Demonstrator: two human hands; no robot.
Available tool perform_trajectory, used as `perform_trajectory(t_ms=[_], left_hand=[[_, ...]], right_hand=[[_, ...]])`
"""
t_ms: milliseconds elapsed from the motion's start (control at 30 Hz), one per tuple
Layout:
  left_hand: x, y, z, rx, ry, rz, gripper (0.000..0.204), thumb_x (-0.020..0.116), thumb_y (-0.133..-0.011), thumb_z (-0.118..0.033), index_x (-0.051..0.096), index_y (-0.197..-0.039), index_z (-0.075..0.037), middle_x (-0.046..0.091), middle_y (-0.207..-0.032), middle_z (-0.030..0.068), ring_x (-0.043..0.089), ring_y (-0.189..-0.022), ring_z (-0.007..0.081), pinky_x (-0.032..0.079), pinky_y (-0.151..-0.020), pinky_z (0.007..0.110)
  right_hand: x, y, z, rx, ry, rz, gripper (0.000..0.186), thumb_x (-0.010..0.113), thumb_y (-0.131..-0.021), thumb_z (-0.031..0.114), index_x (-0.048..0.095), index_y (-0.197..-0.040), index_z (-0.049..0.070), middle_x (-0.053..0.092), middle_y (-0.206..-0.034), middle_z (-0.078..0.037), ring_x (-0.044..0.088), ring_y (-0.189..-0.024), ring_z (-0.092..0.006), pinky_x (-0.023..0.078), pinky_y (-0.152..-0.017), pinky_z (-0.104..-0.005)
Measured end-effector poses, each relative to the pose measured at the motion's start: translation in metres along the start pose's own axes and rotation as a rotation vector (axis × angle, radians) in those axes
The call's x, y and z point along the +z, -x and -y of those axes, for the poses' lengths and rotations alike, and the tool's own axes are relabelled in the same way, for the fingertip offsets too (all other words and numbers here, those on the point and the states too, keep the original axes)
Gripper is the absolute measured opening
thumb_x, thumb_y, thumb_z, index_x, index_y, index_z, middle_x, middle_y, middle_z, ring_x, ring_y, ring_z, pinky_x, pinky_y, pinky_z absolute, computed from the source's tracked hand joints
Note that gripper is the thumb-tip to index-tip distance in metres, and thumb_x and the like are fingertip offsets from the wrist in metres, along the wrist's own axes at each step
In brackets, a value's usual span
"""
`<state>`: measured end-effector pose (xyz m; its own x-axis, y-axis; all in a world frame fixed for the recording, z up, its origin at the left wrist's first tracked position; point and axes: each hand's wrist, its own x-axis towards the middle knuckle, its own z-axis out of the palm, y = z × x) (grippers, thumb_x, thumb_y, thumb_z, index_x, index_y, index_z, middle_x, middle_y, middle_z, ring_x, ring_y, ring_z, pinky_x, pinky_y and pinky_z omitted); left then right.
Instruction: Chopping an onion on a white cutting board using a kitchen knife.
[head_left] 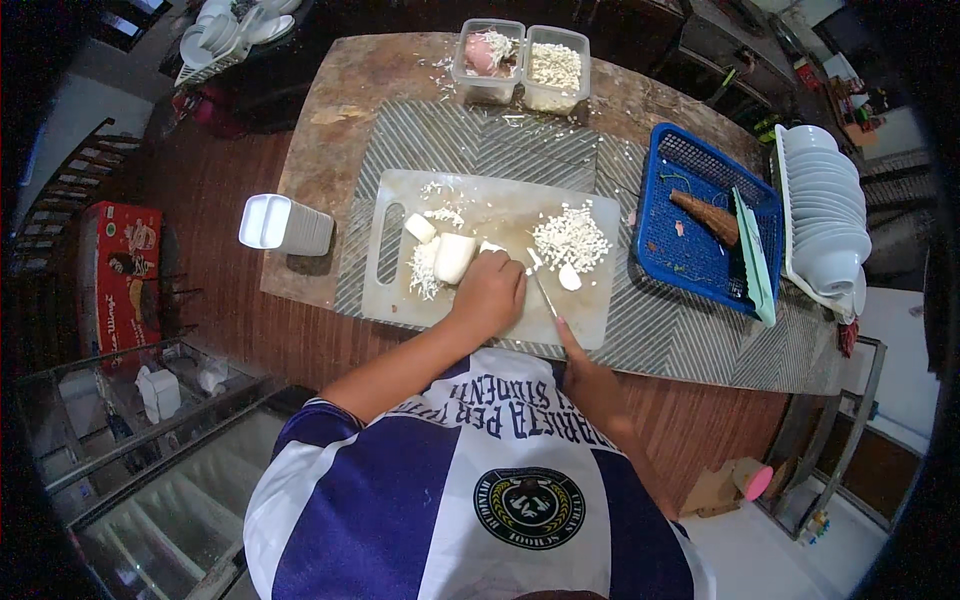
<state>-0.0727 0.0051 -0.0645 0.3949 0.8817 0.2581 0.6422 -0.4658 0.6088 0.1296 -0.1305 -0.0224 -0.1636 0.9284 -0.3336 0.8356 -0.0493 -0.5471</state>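
A white cutting board lies before me on a striped mat. On it my left hand bends its fingers over a piece of peeled white root vegetable, mostly hidden beneath them. A kitchen knife is in my right hand, its blade just right of my left fingertips. Diced white bits form a heap at the board's right, with a small rounded piece below it. To the left sit a thick peeled chunk, a smaller chunk and scattered shreds.
Two clear plastic tubs of chopped food stand at the table's far edge. Stacked white containers are at left. On the right, a blue basket holds a brown root and a pale green item, beside racked white plates.
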Motion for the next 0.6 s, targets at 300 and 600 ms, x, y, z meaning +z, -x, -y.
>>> perform_trajectory(t_ms=[300, 600], left_hand=[[0.003, 0.001, 0.0, 0.003, -0.002, -0.015, 0.008, 0.071, -0.084, -0.006, 0.066, -0.087, -0.001, 0.057, -0.084, 0.0159, 0.057, -0.083, 0.0366, 0.048, -0.073, 0.048], [0.001, 0.001, -0.001, 0.016, -0.005, -0.03, 0.008, 0.069, -0.085, -0.008, 0.064, -0.083, -0.003, 0.058, -0.083, 0.0155, 0.058, -0.081, 0.0363, 0.048, -0.072, 0.048]], right_hand=[[0.004, -0.003, -0.002, 0.01, 0.087, 0.013, 0.078, 0.052, -0.097, 0.004, 0.02, -0.165, 0.024, 0.064, -0.072, -0.033, 0.067, -0.072, -0.0509, 0.049, -0.066, -0.0587], [0.004, 0.001, -0.001, -0.049, -0.04, -0.063, 0.074, 0.049, -0.099, 0.006, 0.022, -0.165, 0.027, 0.065, -0.078, -0.033, 0.066, -0.072, -0.0503, 0.049, -0.065, -0.0583]])
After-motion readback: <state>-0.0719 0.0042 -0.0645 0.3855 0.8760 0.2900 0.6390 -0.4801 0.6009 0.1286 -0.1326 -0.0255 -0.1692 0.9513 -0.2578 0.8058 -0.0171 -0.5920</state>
